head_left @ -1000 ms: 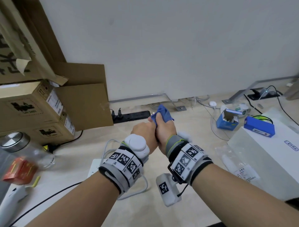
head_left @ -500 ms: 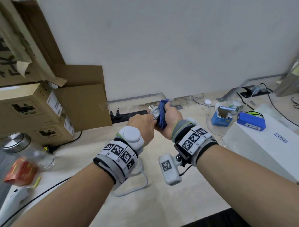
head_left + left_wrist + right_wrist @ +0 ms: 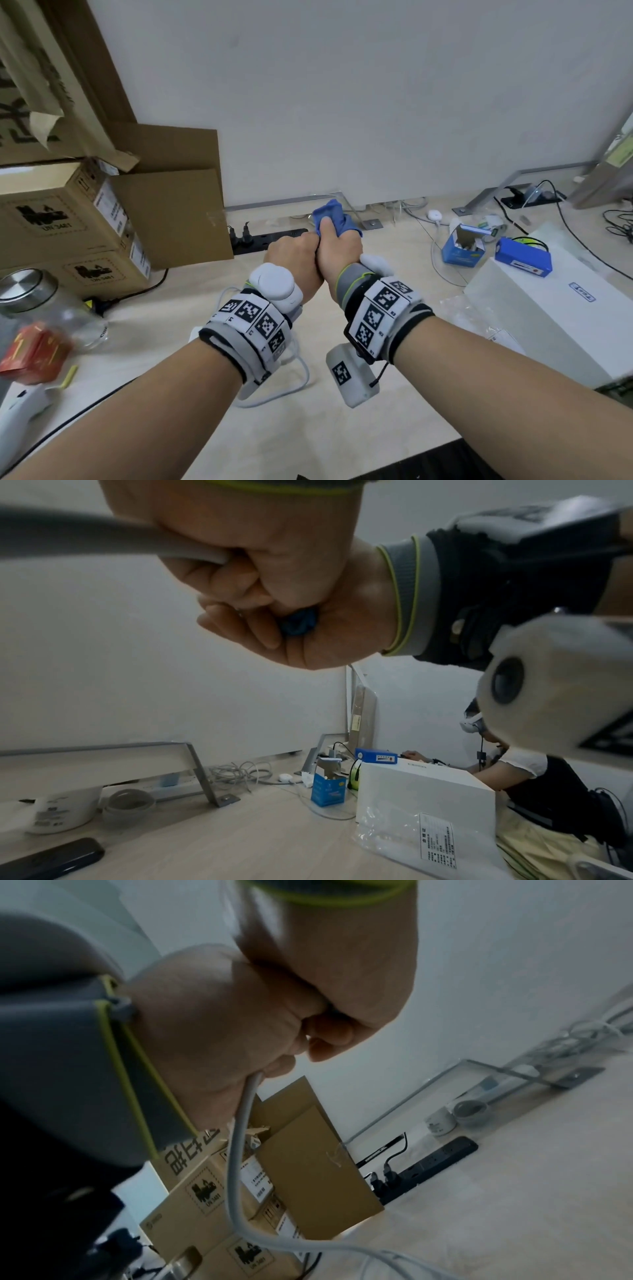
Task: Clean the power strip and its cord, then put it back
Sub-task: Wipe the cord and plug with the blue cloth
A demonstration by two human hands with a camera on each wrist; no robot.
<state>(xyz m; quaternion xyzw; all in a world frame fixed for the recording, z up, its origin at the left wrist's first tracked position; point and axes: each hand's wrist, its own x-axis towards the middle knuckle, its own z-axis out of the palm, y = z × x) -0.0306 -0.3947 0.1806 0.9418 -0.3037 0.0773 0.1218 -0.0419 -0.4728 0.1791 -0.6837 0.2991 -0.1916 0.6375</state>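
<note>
Pale wooden counter (image 3: 394,298) had stacked brown cardboard boxes (image 3: 68,222) on its left side and a big white box (image 3: 555,318) on the right. Above it, both fists were pressed together: the left hand (image 3: 294,258) had its grip clamped round the grey power-strip cord (image 3: 236,1164), which looped down to the counter, and the right hand (image 3: 337,255) squeezed a crumpled blue cloth (image 3: 330,214). Couldn't see the strip itself properly.

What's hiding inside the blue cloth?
The right hand grips the bunched blue cloth. The grey cord runs through the left hand toward it, but whatever the cloth wraps is covered; no plug shows.
</note>
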